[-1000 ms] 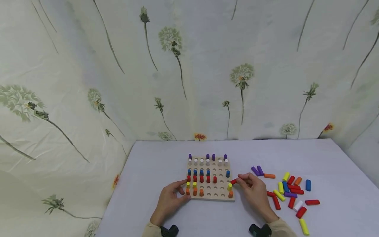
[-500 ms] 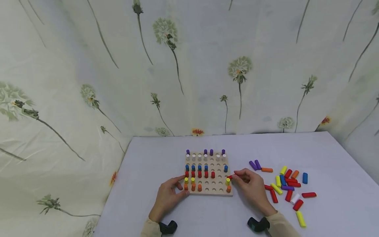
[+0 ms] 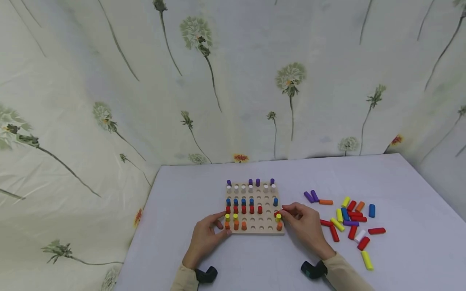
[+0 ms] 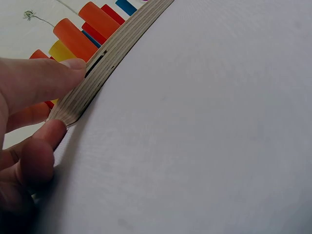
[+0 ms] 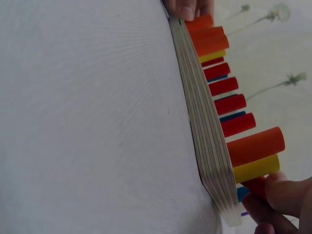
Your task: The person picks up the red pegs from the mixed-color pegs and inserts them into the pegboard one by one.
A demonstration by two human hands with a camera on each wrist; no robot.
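Note:
A wooden pegboard (image 3: 256, 232) bears rows of coloured pegs: purple and white at the back, then blue, red, yellow and orange. With thumb and fingers, my left hand (image 3: 206, 239) grips its near left corner; the left wrist view shows the thumb on the plywood edge (image 4: 122, 46). My right hand (image 3: 305, 227) pinches a red peg (image 5: 256, 186) at the board's right side, in the row of red pegs. That peg is close behind a standing yellow peg (image 5: 257, 168) and an orange peg (image 5: 257, 145). Whether its lower end sits in a hole is hidden.
Loose pegs in several colours lie right of my right hand, among them a blue peg (image 3: 371, 210), a white peg (image 3: 360, 236) and a yellow peg (image 3: 367, 260). A white cloth (image 3: 189, 190) covers the table. A flowered curtain (image 3: 240, 101) hangs behind it.
My right hand has brought the red peg from just outside the board's right edge to over the right end of the red row. The left hand keeps its grip; the head view has shifted.

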